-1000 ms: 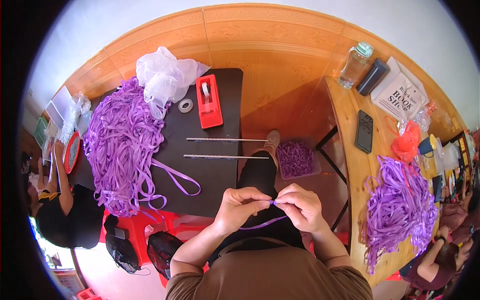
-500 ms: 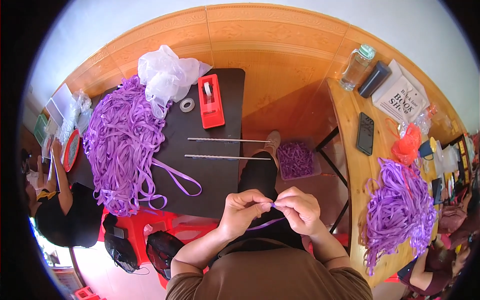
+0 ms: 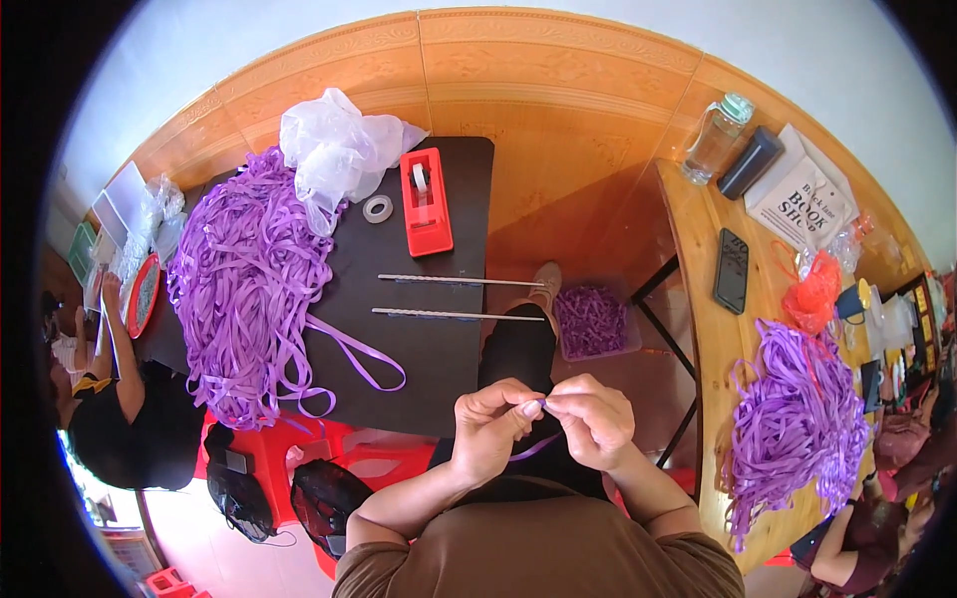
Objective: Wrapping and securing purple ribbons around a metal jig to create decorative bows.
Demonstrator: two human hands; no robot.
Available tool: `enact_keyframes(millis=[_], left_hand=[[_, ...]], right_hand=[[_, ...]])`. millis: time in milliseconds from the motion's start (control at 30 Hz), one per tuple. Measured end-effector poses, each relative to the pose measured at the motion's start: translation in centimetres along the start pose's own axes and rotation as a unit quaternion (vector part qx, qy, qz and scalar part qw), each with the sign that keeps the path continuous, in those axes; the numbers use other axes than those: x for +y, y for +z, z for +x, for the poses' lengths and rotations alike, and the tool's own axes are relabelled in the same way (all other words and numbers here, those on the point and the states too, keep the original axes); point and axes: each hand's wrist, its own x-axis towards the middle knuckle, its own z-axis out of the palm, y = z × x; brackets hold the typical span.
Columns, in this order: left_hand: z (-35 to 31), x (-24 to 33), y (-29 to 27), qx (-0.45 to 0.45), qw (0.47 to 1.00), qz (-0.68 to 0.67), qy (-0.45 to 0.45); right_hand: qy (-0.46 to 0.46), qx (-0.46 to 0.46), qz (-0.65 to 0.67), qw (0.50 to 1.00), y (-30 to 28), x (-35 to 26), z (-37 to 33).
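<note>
Over my lap, my left hand (image 3: pixel 490 424) and my right hand (image 3: pixel 592 419) meet, thumbs and forefingers pinched on one purple ribbon (image 3: pixel 534 448). Its end is mostly hidden between the fingertips, and a length hangs down below them. On the dark table to the left lies a large heap of purple ribbons (image 3: pixel 244 289), one loop trailing toward me. Two thin metal rods (image 3: pixel 459 316) stick out past that table's right edge. A second purple ribbon pile (image 3: pixel 797 419) rests on the wooden table to my right.
A red tape dispenser (image 3: pixel 427 204), a tape roll (image 3: pixel 378 208) and a white plastic bag (image 3: pixel 339 149) sit on the dark table. A phone (image 3: pixel 731 269) and a water bottle (image 3: pixel 716 140) are on the wooden one. A bin of purple scraps (image 3: pixel 596 321) stands between. Other people work at both sides.
My hands stay pinched together at nearly the same spot, with the fingers shifting slightly. The hanging ribbon has swung a little to the right. The view has moved slightly.
</note>
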Motion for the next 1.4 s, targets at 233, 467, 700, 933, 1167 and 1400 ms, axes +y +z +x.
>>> enact_keyframes(millis=[233, 467, 700, 933, 1167, 1400], left_hand=[[0.9, 1.3, -0.9, 0.011, 0.997, 0.049, -0.057], [0.0, 1.0, -1.0, -0.029, 0.986, 0.084, -0.141], [-0.2, 0.4, -0.8, -0.146, 0.947, 0.115, -0.261], [0.4, -1.5, -1.9, -0.142, 0.929, 0.000, -0.343], [0.7, -2.0, -1.8, -0.089, 0.931, -0.088, -0.342], [0.6, -2.1, -1.0, -0.077, 0.929, -0.128, -0.340]], right_hand=[[0.124, -0.107, 0.036, 0.986, -3.3, 1.3, 0.7], [0.108, -0.119, -0.004, 0.987, -5.4, 1.7, 1.2], [0.325, -0.330, 0.225, 0.857, -7.9, 5.9, 0.4], [0.457, -0.232, 0.095, 0.854, -8.1, 9.9, -2.8], [0.222, -0.074, 0.075, 0.969, -3.8, 4.2, -4.5], [0.104, 0.008, -0.080, 0.991, -0.4, 4.2, -6.1]])
